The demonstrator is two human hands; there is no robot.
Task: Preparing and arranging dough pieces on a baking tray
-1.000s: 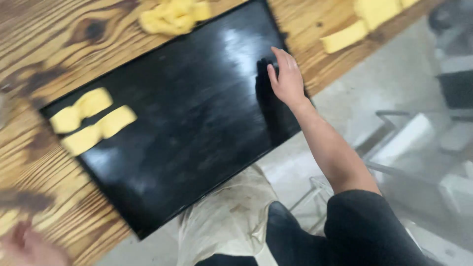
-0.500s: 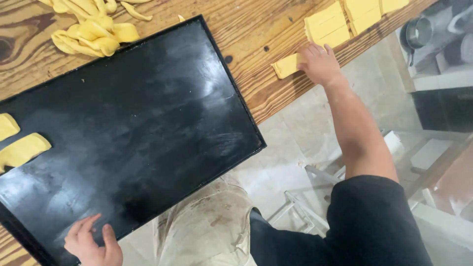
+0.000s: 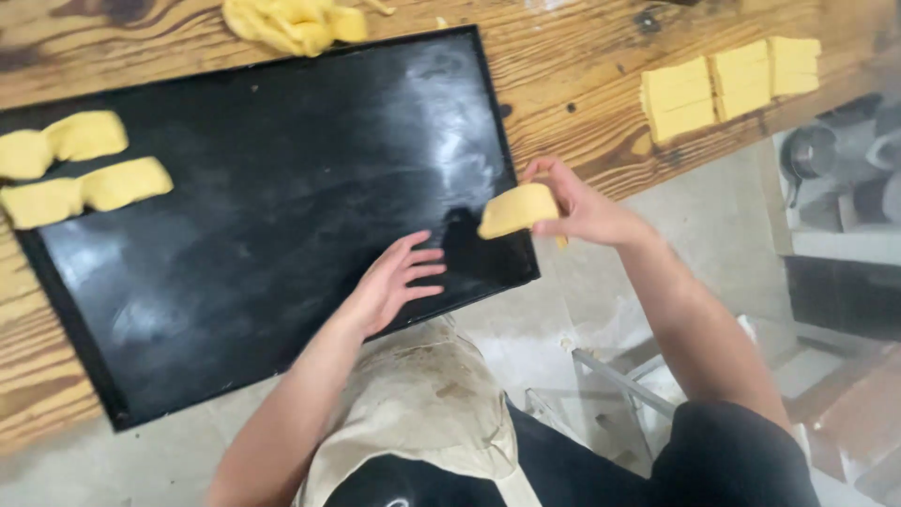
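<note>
dough piece (image 3: 517, 209) pinched in right hand (image 3: 584, 208), its far end hidden; left hand (image 3: 392, 280) spread on tray (image 3: 282, 225)

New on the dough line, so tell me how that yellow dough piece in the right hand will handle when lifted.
The dough piece probably flexes: it curves over the right hand fingers. It seems light, pinched by fingertips alone. The pieces on the black tray look pressed together, so it likely dents easily.
</note>
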